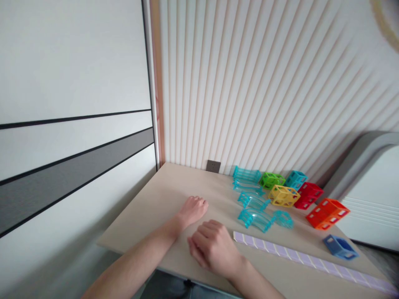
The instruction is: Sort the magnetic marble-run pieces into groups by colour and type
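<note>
My left hand rests on the table in a loose fist, its fingers curled in toward the right. Nearer to me is my right hand, also closed in a fist with its back turned up; its palm is hidden. Nothing sticks out of either fist. The right hand is closest to a long lilac strip marked off in pale-edged squares. Beyond the hands, several clear teal plastic track pieces lie in a column, some curved. A round teal piece touches their right side.
Open plastic frame blocks stand at the right: green, blue, yellow, red, orange and slate blue. A ribbed wall with a socket backs the table. White panels rise at left.
</note>
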Available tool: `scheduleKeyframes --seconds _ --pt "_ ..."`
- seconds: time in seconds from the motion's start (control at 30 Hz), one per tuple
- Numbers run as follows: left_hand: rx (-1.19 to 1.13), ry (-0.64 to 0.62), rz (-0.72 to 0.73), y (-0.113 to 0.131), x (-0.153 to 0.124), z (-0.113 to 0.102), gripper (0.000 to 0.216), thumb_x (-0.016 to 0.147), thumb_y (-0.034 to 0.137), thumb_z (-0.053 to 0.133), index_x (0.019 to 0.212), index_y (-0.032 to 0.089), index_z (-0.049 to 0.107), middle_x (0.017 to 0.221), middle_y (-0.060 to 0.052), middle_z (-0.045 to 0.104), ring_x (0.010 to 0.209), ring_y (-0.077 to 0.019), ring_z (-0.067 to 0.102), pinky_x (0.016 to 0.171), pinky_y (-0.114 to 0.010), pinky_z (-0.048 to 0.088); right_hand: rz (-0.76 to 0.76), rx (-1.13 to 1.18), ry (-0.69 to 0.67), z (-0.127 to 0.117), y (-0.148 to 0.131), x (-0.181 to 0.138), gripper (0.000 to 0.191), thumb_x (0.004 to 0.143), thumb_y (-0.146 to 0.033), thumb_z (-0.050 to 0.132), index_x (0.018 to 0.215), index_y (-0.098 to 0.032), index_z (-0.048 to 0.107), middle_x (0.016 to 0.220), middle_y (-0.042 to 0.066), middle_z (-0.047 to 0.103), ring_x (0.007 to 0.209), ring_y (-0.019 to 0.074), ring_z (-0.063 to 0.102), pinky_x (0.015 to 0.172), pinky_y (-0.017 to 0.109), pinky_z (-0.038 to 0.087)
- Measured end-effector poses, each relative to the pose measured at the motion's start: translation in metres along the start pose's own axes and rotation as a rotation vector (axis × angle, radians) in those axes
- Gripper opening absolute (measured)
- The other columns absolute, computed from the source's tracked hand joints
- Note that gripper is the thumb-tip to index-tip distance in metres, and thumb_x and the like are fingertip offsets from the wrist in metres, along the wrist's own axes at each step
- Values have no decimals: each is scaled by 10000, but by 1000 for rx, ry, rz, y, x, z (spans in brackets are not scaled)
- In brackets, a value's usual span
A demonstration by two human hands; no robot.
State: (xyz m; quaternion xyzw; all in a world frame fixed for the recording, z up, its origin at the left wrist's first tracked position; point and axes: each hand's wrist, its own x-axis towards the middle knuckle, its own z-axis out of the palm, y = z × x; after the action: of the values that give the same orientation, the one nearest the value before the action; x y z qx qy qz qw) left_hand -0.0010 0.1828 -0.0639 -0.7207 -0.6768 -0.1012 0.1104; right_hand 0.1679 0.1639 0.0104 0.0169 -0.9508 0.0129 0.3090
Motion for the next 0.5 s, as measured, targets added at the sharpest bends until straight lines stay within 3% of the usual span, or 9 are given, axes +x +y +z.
scheduleKeyframes --seconds 0.13,0.27,0.37,0.5 --pt "-66 74 -63 8 6 -14 131 970 232 524 909 173 624 899 -89 688 904 -244 661 776 -353 529 478 -151 221 -47 55 -67 379 1002 -296 476 636 -227 545 603 20 569 591 171 560 605 284 413" --pt "-380 201 -105 29 22 -20 198 983 301 513 1126 183 583 1084 -89 673 1049 -228 640 910 -360 529 909 -189 509 -66 95 -123 353 983 -459 469 838 -202 662 861 90 687 713 212 634 623 306 493" --pt "-622 228 -95 56 35 -16 275 973 298 527 1218 176 545 1169 -116 660 1116 -232 635 966 -373 523 1131 -208 505 -60 112 -150 449 943 -563 457 1078 -189 665 1052 127 682 824 264 667 684 373 542" --pt "-595 108 18 91 50 -6 568 874 271 673 1387 191 443 1278 -152 620 1223 -288 583 1023 -417 495 1214 -206 375 -43 126 -169 668 863 -642 532 1343 -178 544 1214 170 628 1099 351 636 896 508 526"
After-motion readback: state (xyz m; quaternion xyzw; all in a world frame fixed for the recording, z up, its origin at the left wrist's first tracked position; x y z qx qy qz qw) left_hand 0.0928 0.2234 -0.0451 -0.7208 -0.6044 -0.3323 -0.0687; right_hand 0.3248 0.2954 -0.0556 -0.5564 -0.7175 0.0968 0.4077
